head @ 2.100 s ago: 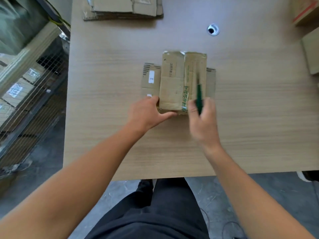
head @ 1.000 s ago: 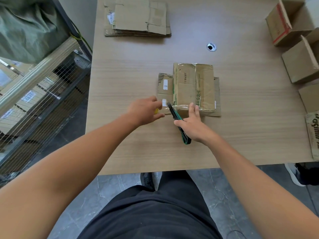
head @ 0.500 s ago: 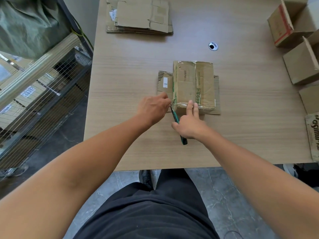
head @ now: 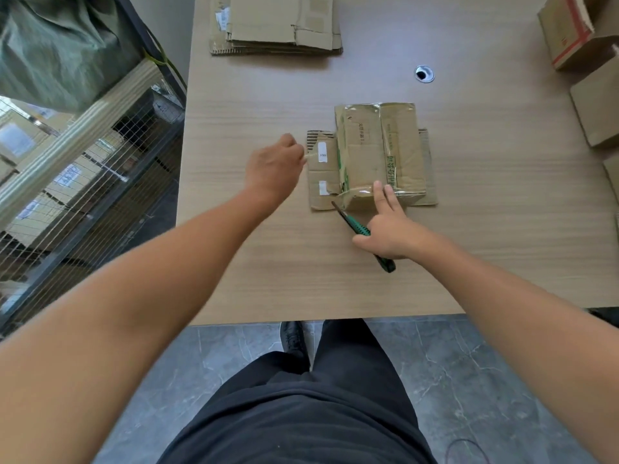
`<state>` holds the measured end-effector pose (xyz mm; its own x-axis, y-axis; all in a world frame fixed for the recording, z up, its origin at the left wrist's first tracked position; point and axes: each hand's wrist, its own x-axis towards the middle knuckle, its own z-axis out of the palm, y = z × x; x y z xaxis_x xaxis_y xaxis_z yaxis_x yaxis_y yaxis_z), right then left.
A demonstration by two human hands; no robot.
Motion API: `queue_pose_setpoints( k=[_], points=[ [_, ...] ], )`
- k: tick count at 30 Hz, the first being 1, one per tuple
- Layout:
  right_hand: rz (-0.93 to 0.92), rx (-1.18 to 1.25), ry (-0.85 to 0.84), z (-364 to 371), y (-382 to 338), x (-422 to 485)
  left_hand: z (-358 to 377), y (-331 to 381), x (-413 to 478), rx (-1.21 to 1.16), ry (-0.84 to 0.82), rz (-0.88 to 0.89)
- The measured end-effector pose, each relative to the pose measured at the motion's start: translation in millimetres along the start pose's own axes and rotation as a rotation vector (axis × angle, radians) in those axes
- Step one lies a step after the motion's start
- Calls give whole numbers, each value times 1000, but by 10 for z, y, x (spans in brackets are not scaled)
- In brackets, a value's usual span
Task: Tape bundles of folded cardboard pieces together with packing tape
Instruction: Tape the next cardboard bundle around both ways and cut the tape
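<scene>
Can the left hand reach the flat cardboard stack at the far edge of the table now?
Probably yes. The left hand is beside the bundle, and only bare table lies between it and the stack. It pinches what looks like tape, which it may have to let go first.

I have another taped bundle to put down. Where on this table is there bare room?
Widest bare patch: right of the bundle, up to the boxes at the right edge of the table. Also the strip between the flat cardboard stack and the bundle. Crowded around the bundle's near-left corner, where the left hand, right hand and cutter work.
</scene>
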<state>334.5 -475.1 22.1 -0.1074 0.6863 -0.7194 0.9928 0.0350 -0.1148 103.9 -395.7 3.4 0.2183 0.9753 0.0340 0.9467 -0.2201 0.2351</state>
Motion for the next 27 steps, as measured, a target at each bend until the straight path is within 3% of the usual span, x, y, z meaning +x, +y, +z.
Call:
queue_pose_setpoints(
  k=[4, 6, 8, 11, 14, 22, 25, 27],
  points=[
    [-44, 24, 290, 65, 66, -73, 128, -306, -600, 51, 22, 196],
    [-70, 89, 573, 281, 44, -192, 276, -478, -983, 57, 20, 190],
    [-120, 253, 697, 529, -85, -290, 446, -610, -1296, 52, -46, 139],
    [-126, 560, 399, 810, -458, -213, 624, -646, -1510, 22, -139, 61],
    [-50, 614, 256, 955, -842, 61, 637, -626, -1482, -67, -152, -63],
    [-54, 328, 460, 1214, -1270, 440, 608, -724, -1531, -168, -297, -176],
    [-58, 270, 455, 1153, -1138, 331, 506, -553, -1566, -229, -209, -277],
    [-108, 462, 484, 1027, -936, 152, 404, -332, -1559, -312, -52, -309]
  ],
)
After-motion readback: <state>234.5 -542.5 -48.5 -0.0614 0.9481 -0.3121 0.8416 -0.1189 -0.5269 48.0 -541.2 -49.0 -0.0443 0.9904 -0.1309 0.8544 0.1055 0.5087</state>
